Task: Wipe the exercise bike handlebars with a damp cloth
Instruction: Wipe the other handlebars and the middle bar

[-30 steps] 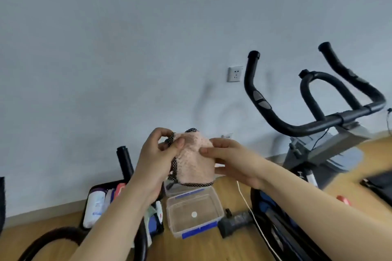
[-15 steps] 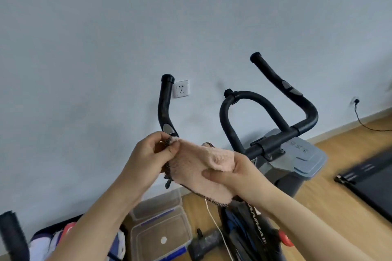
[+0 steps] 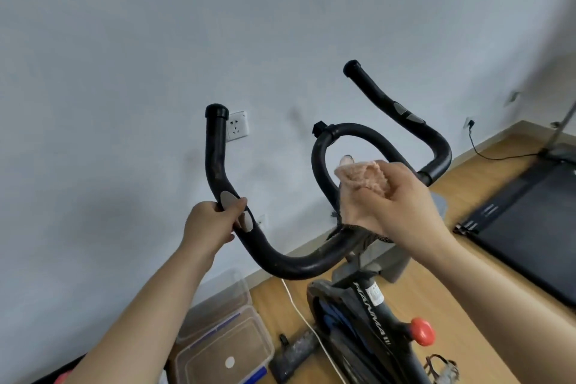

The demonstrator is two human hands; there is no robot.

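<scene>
The exercise bike's black handlebars point(image 3: 290, 265) fill the middle of the view, with two raised horns and an inner loop point(image 3: 321, 153). My left hand point(image 3: 208, 227) grips the left horn beside its silver pulse sensor point(image 3: 229, 200). A pink cloth point(image 3: 364, 179) with a dark mesh edge is bunched in my right hand point(image 3: 396, 206), which holds it against the inner loop near the centre of the bars. The cloth's lower edge drapes over the crossbar. The right horn point(image 3: 402, 115) is bare.
The bike frame with a red knob point(image 3: 421, 331) stands below. Clear plastic boxes point(image 3: 224, 349) sit on the wooden floor at the lower left, by the wall. A white cable point(image 3: 299, 312) runs down the floor. A treadmill point(image 3: 530, 221) lies to the right. A wall socket point(image 3: 237, 126) is behind the left horn.
My left hand let go of the cloth and took hold of the left handlebar horn. My right hand carried the cloth up to the inner loop. The view swung toward the bike.
</scene>
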